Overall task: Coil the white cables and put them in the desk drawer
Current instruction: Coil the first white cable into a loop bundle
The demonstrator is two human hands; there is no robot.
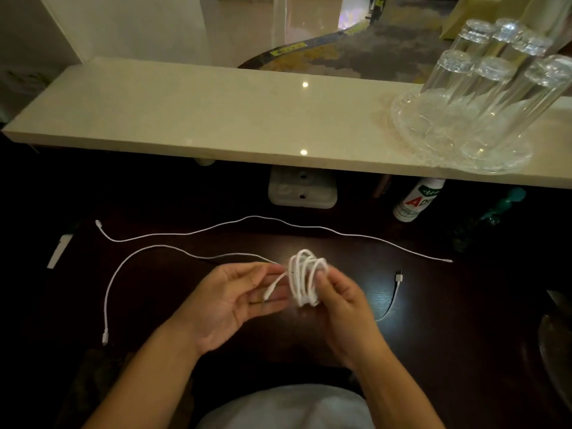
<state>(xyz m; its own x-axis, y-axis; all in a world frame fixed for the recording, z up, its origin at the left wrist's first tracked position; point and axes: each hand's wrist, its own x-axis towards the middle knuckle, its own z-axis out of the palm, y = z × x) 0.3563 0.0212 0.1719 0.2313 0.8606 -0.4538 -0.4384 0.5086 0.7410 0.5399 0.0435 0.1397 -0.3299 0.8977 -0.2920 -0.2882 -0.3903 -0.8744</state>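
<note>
Head view, coiled white cable (301,292) gripped in right hand (346,308) fingers, left hand (229,305) fingers relaxed alongside, second cable (257,216) laid beyond fingertips.

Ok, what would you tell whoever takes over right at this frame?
Right hand grips a part-wound white cable coil; its tail trails left over the desk. Left hand open, the coil's short end across its fingers. Second white cable lies uncoiled further back. Nothing stowed yet. To do: finish this coil, coil the second, put both away; no drawer in view.
</note>
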